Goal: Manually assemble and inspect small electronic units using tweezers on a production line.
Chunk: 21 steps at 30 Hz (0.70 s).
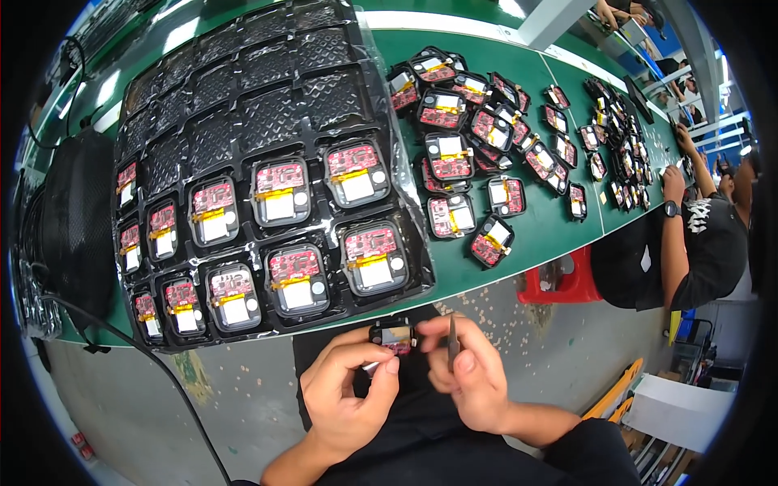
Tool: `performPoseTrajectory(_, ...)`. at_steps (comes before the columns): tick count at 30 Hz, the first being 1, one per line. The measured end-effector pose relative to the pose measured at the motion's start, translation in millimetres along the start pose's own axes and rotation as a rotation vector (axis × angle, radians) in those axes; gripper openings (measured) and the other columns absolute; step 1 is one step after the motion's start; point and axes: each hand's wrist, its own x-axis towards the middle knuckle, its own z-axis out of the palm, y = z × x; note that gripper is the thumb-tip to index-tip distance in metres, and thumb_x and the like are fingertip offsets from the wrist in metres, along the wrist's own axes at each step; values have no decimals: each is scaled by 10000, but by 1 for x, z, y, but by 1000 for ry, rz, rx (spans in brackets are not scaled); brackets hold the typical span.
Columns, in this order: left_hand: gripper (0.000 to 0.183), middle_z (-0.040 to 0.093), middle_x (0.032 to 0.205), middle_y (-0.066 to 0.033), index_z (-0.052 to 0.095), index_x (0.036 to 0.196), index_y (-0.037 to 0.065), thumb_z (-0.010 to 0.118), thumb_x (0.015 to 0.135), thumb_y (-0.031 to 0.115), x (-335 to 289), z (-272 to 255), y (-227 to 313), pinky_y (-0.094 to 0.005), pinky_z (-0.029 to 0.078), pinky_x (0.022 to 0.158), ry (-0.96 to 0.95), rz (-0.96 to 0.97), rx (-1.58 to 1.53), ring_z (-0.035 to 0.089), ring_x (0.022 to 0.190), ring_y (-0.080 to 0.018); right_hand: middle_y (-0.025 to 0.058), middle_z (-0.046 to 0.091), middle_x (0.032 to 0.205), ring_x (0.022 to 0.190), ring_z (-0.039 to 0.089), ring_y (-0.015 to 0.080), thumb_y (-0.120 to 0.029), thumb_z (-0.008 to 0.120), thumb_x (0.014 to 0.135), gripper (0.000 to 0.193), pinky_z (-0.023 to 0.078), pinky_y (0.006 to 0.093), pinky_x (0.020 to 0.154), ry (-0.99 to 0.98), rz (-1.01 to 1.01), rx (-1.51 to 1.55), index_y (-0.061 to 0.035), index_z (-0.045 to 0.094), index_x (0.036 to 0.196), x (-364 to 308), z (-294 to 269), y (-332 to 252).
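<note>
My left hand [348, 393] is closed on a small black device housing [395, 334] with a reddish circuit board inside, held above my lap just off the table's front edge. A small white piece [371, 367] shows between its thumb and index finger. Just to the right, my right hand [472, 377] grips a dark, pointed metal tool, seemingly tweezers [453, 336], tip upward. Its fingertips are slightly blurred beside the housing. In the black plastic tray [421, 271] sit two front rows of similar housings [372, 257], each with a red board, yellow tape and white block.
On the green table [539, 223], right of the tray, lies a heap of housings [446, 109]. Another pile [628, 154] is farther right, near a seated co-worker [689, 235]. A red stool [559, 279] stands below. A black cable [174, 381] hangs at left beside a black bag [77, 235].
</note>
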Motion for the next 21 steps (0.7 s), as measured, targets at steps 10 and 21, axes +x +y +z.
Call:
performPoseTrajectory(10, 245, 666, 919, -120, 619, 1076, -30, 711, 857, -86, 7, -5, 12, -262, 518, 615, -21, -36, 271, 654, 743, -143, -4, 572, 820, 552, 418, 70, -125, 599, 999, 155, 310, 264, 484, -222, -114, -478, -57, 592, 1138, 6, 19, -59)
performPoseTrajectory(21, 353, 651, 930, -106, 672, 1162, -39, 712, 825, -135, 13, -13, 23, -238, 516, 633, -127, -37, 318, 654, 782, -116, -10, 570, 813, 599, 470, 92, -143, 622, 934, 144, 352, 277, 522, -444, -266, -992, -75, 610, 1061, 22, 29, -78)
